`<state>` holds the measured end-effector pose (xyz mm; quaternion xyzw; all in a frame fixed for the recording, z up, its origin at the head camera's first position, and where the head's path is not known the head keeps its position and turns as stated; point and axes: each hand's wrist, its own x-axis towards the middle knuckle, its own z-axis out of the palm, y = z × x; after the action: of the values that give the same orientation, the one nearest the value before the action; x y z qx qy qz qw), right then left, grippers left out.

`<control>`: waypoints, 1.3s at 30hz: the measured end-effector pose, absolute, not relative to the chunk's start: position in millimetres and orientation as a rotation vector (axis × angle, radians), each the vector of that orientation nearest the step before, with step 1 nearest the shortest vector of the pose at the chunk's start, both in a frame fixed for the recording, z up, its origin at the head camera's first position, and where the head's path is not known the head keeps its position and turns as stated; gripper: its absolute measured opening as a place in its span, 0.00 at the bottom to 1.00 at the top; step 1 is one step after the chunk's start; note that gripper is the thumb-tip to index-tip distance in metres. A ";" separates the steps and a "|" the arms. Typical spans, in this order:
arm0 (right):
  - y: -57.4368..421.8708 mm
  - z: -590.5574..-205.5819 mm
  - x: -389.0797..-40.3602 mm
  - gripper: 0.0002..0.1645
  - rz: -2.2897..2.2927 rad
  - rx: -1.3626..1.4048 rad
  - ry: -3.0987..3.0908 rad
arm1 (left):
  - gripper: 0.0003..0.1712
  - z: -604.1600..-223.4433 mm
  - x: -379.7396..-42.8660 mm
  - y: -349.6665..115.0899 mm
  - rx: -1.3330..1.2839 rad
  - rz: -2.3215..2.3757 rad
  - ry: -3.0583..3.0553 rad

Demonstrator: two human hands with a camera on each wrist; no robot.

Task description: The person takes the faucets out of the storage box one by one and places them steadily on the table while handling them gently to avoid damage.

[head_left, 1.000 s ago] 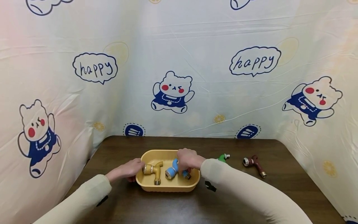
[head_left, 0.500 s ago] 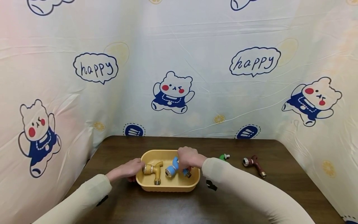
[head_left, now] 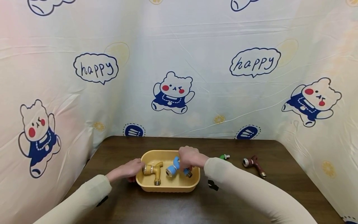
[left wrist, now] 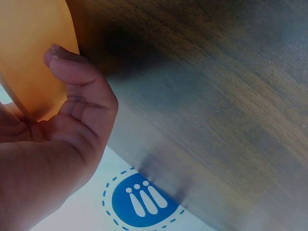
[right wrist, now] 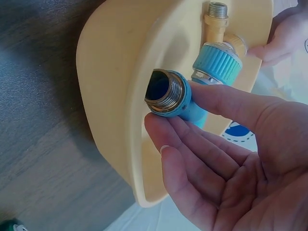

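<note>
Our left hand (head_left: 130,168) grips the yellow tub (head_left: 167,189), a gold tap (head_left: 157,171) lying inside beside its thumb. Over the tub, our right hand (head_left: 190,157) pinches the blue tap (head_left: 172,169), long axis slanting, threaded end (right wrist: 173,98) pointing out past the fingertips.

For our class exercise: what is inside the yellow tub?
A yellow tap lies in the tub; the right hand pinches a blue tap inside or just above the tub. That hand hides parts of the blue tap and the tub's floor.
</note>
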<state>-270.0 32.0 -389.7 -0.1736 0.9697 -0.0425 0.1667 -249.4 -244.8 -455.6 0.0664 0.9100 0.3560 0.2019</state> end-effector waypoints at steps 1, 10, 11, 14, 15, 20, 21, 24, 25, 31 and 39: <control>32.5 -389.1 -269.8 0.15 -0.124 -0.493 2.759 | 0.15 -462.1 -253.6 -248.2 0.208 0.986 2.541; 36.4 -383.7 -268.4 0.14 -0.140 -0.494 2.757 | 0.18 -531.7 -298.3 -279.9 0.252 0.974 2.514; 36.7 -382.6 -268.2 0.14 -0.142 -0.493 2.755 | 0.18 -532.2 -298.6 -280.1 0.245 0.976 2.513; 37.8 -379.5 -267.9 0.16 -0.146 -0.486 2.740 | 0.19 -529.1 -296.1 -278.3 0.213 0.981 2.511; 38.4 -378.5 -267.8 0.16 -0.152 -0.488 2.737 | 0.18 -527.3 -295.4 -277.8 0.190 0.993 2.498; 42.4 -372.4 -267.7 0.19 -0.183 -0.509 2.721 | 0.19 -526.7 -294.8 -277.1 0.213 1.000 2.505; 43.2 -371.1 -267.5 0.20 -0.192 -0.516 2.722 | 0.19 -526.0 -294.2 -276.5 0.217 0.993 2.516; 45.5 -367.1 -266.9 0.24 -0.211 -0.530 2.723 | 0.18 -520.2 -292.6 -274.5 0.226 0.999 2.505; 46.2 -365.9 -266.6 0.25 -0.216 -0.534 2.725 | 0.18 -513.9 -289.0 -272.3 0.228 0.998 2.508; 50.6 -362.4 -265.5 0.26 -0.259 -0.541 2.736 | 0.15 -475.8 -264.9 -255.0 0.207 0.986 2.538; 56.6 -361.2 -263.8 0.25 -0.276 -0.533 2.746 | 0.16 -535.8 -303.5 -280.6 0.187 1.004 2.503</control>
<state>-263.8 56.6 -361.2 -0.1871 0.9636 -0.0970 0.1645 -303.5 -280.6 -535.8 0.0674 0.9038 0.3625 0.2172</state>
